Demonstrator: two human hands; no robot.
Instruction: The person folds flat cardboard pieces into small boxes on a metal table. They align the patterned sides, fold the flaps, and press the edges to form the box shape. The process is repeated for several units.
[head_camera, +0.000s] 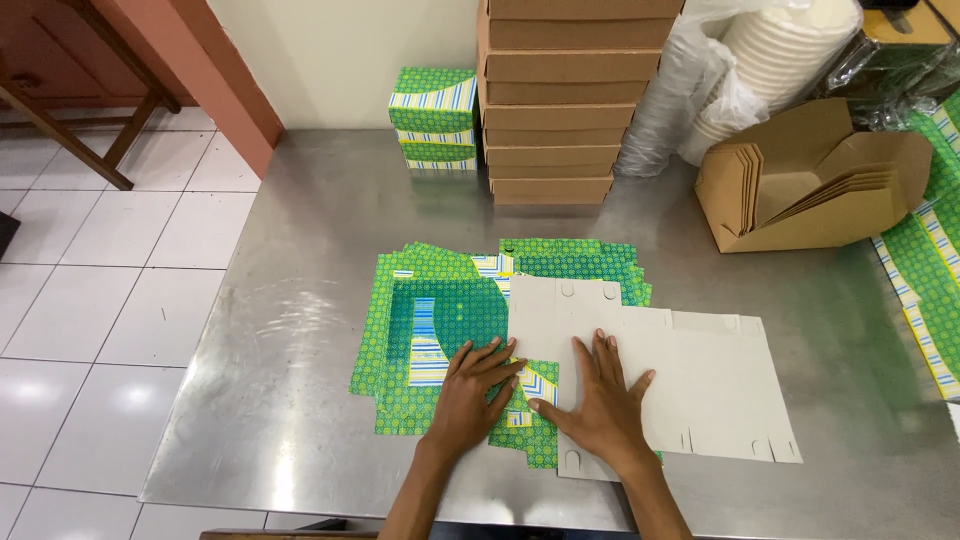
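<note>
Two bare hands press flat on unfolded carton blanks spread over a steel table (300, 330).

From the head camera, the left hand (470, 395) lies palm down, fingers spread, its grip open and closed on nothing, resting on the green patterned carton blanks (440, 310) that lie in a loose pile at the middle of the table. The right hand (600, 400) is also flat and open, holding nothing, pressing on a pale grey blank (700, 380) turned plain side up, which overlaps the right edge of the green pile. At the back by the wall stand two folded green boxes (433, 120), one on the other, just beside a tall stack of brown cardboard boxes (560, 100). To the right sit bagged white paper bowls (780, 50) and nested brown paper trays (810, 180).
</note>
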